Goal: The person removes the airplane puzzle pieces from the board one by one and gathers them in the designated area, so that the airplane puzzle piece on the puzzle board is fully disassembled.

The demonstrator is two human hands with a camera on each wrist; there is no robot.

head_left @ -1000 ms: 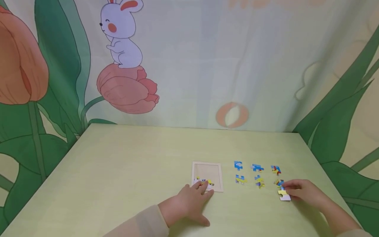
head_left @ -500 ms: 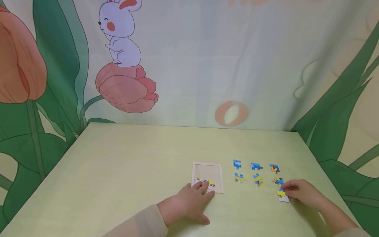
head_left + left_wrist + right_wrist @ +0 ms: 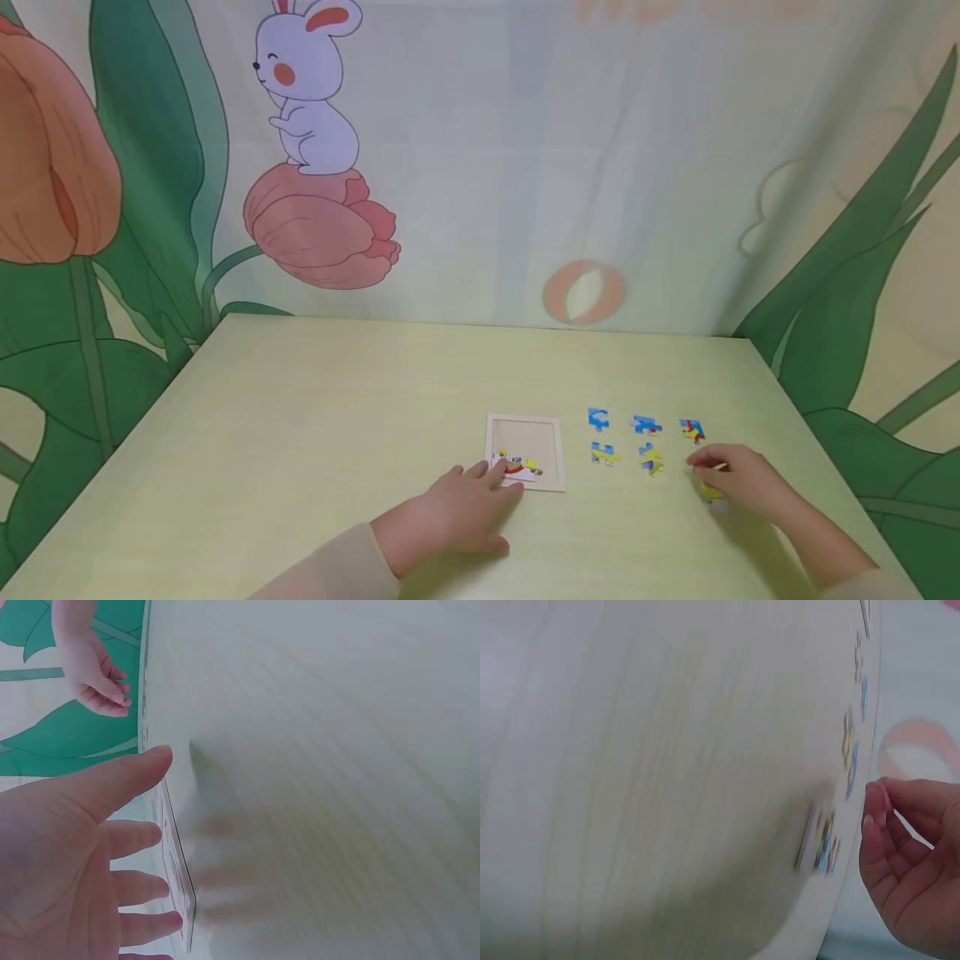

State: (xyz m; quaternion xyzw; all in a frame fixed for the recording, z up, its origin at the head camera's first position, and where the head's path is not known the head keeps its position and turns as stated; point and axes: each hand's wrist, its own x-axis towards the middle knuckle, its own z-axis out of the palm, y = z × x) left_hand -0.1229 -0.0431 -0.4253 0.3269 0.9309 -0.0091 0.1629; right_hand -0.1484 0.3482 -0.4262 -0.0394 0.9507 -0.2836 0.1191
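Observation:
My left hand lies with fingers spread at the near left side of a small wooden puzzle tray. A joined strip of white and yellow puzzle pieces runs along the tray's bottom edge, partly behind the fingertips. In the left wrist view, the fingers reach toward the tray's edge. My right hand hovers at the right, thumb and fingertips close together, with nothing visible between them. Below it, a yellow-and-white puzzle piece is half hidden. The right wrist view shows a blue piece beside that one on the table.
Between the tray and my right hand, several loose puzzle pieces lie in two rows, among them a blue piece, a blue-and-red piece and a yellow-and-purple piece. A printed curtain hangs behind the pale table.
The right hand has let go of the yellow-and-white piece and shifted slightly left, over the pieces there. The left hand has slid a little left, uncovering more of the strip in the tray.

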